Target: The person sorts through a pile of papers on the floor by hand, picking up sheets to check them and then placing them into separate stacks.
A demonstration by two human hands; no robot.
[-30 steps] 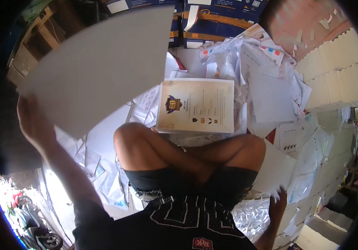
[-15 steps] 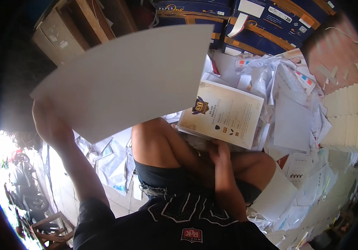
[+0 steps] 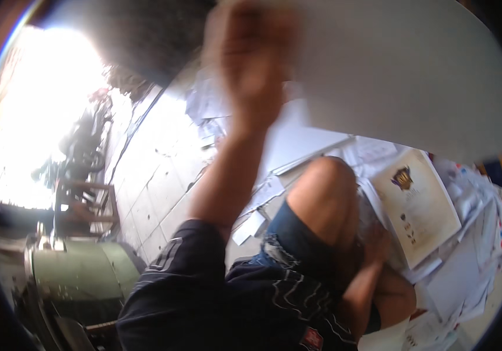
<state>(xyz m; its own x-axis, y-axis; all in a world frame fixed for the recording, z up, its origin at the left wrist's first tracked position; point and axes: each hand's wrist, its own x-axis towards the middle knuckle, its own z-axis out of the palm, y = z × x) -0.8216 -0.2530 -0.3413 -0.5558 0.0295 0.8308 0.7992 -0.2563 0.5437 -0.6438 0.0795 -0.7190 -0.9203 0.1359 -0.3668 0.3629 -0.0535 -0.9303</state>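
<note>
My left hand (image 3: 251, 58), raised and smeared by motion, grips the edge of a large white sheet of paper (image 3: 403, 76). The sheet spans the upper right and covers much of what lies behind it. Over my lap, a stack topped by a cream printed certificate-like sheet (image 3: 419, 210) lies tilted. My right hand (image 3: 377, 238) is low beside that stack's left edge, in shadow and blurred, so its fingers do not show clearly.
A white stack of paper (image 3: 315, 140) lies on the tiles beyond my bent knee. Loose papers (image 3: 458, 281) are heaped at the right. At the lower left stands a green rounded machine part (image 3: 84, 269), with a wooden frame (image 3: 90, 205) behind it near a bright opening.
The view has swung to the left, bringing the green machine part and white stack into sight. My left hand still holds the large sheet; my right hand stays by the cream-topped stack.
</note>
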